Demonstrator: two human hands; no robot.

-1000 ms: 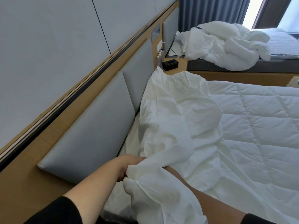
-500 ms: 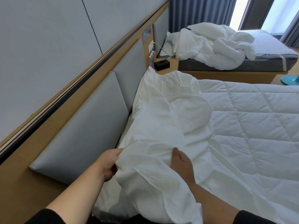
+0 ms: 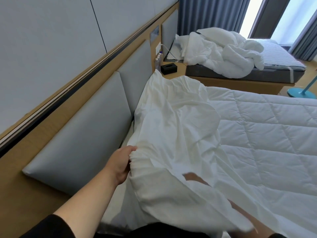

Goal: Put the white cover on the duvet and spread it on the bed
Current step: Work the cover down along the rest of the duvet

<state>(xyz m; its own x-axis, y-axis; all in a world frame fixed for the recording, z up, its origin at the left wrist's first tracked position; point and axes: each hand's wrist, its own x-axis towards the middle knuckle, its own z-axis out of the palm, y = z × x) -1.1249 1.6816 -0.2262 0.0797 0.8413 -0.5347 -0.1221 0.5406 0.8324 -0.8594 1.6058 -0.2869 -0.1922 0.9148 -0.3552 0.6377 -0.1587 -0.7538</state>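
The left hand (image 3: 120,166) pinches a bunched edge of the white cover (image 3: 173,134), which lies rumpled over the near left of the quilted duvet (image 3: 267,134). The right hand (image 3: 193,176) is mostly hidden under the cover, so I cannot tell its grip.

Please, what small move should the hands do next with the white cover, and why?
Probably draw the cover further along the quilted duvet. The left hand grips its bunched edge by the headboard; the right hand is mostly hidden under it. The cover lies crumpled at the head end, and most of the duvet is bare.
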